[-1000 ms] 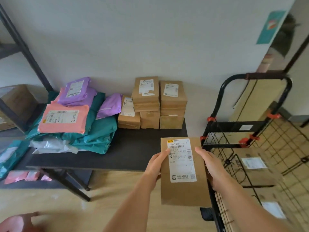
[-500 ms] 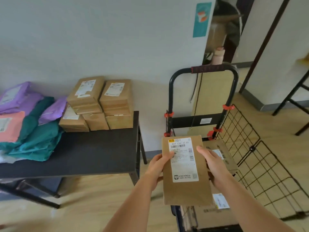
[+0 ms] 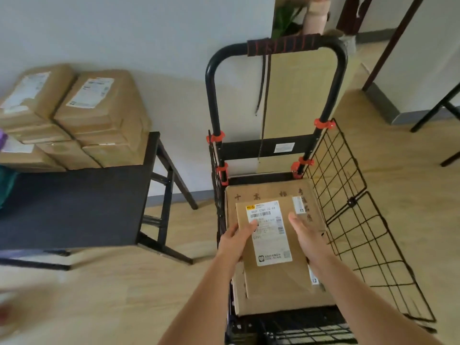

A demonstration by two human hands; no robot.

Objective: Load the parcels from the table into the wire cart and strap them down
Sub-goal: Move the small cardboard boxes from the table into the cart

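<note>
1. I hold one brown parcel (image 3: 273, 277) in both hands over the wire cart (image 3: 348, 220), which stands just right of the black table (image 3: 74, 202).
2. My left hand (image 3: 235, 241) grips the parcel's left long edge. The thumb lies on the white label and the fingers are tucked underneath, out of sight. My right hand (image 3: 305, 235) clasps the right long edge the same way, thumb on top.
3. The parcel lies between my hands with its long axis running near to far, in line with the cart's bed. A large carton (image 3: 271, 192) already lies flat in the cart directly beneath it. I cannot tell whether the parcel is touching the carton or hanging just above it.
4. I judge the coming move to be a straight set-down onto that carton, with no turn needed. Neither hand is nearer, as the two flank the parcel evenly. The left hand sits close to the cart's upright left mesh wall, so it may have little room to slip out sideways. The right mesh panel (image 3: 373, 245) is splayed outward, which gives the right hand space.
5. The stacked boxes (image 3: 99, 113) sit on the far left of the table, well apart from my hands. The strap (image 3: 263, 95) hangs from the cart's handle (image 3: 283, 44), not yet used. I reckon loading is partway through and strapping has not begun.
</note>
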